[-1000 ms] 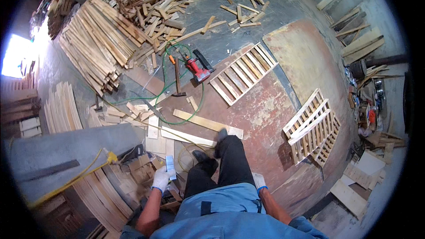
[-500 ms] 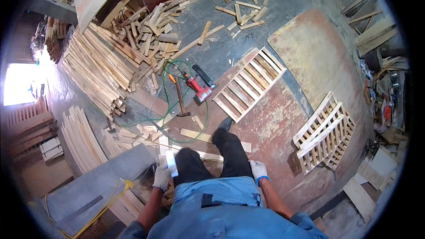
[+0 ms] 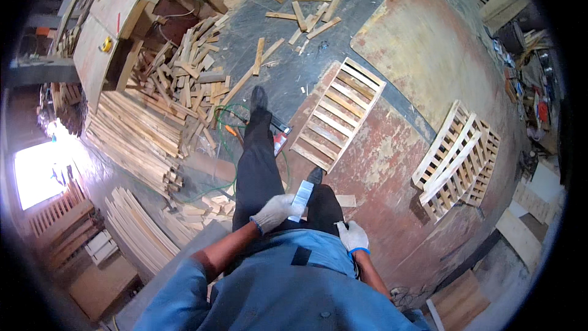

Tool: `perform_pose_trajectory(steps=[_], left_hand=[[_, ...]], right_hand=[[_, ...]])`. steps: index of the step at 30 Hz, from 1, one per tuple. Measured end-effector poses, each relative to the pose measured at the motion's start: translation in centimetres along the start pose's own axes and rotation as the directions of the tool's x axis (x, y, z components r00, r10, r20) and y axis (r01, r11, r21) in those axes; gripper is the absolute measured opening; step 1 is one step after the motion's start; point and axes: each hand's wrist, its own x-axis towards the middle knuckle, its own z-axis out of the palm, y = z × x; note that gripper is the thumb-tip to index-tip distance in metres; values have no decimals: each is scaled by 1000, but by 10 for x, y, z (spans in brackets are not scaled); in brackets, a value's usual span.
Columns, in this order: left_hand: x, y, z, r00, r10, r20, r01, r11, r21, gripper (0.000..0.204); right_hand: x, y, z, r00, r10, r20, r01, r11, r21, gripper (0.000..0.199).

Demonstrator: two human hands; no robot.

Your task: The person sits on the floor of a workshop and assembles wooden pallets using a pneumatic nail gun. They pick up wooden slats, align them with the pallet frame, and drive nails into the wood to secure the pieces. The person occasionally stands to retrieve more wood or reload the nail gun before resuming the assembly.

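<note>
The gloved left hand (image 3: pixel 274 213) grips a pale blue strip (image 3: pixel 301 201). The right hand (image 3: pixel 353 236) is beside dark trousers (image 3: pixel 324 206), its grasp impossible to tell.

from my remote seat i see woodworking workshop: long timber strips (image 3: pixel 131 141) stacked, loose offcuts (image 3: pixel 193 79) heaped beside wooden bench (image 3: pixel 98 27), slatted wooden frame (image 3: pixel 337 113) and red tool (image 3: pixel 280 142) on worn, stained floor (image 3: pixel 392 141).

Flat piece (image 3: pixel 302 200) in left hand (image 3: pixel 273 212), left of right hand (image 3: pixel 353 236). Slatted frame (image 3: pixel 337 116) on floor ahead; stacked frames (image 3: pixel 452 168) to its right. Panel (image 3: pixel 422 34) on floor beyond stacked frames. Left side: strips (image 3: pixel 135 141), offcuts (image 3: pixel 211 78) beyond, planks (image 3: pixel 136 224) nearer. Tape measure (image 3: pixel 106 44) on tabletop (image 3: pixel 98 24).
</note>
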Motion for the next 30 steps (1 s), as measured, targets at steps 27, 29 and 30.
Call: perform_pose_trajectory(steps=[27, 29, 30], left_hand=[[240, 349, -331, 820, -479, 312, 465, 877, 124, 31], [251, 365, -344, 815, -501, 290, 436, 861, 261, 31], [255, 369, -347, 812, -514, 278, 422, 845, 329, 30]], right_hand=[[110, -385, -65, 865, 502, -24, -431, 766, 477, 68], [115, -424, -58, 853, 518, 72, -459, 676, 576, 60], [118, -439, -51, 851, 518, 86, -454, 644, 616, 59]])
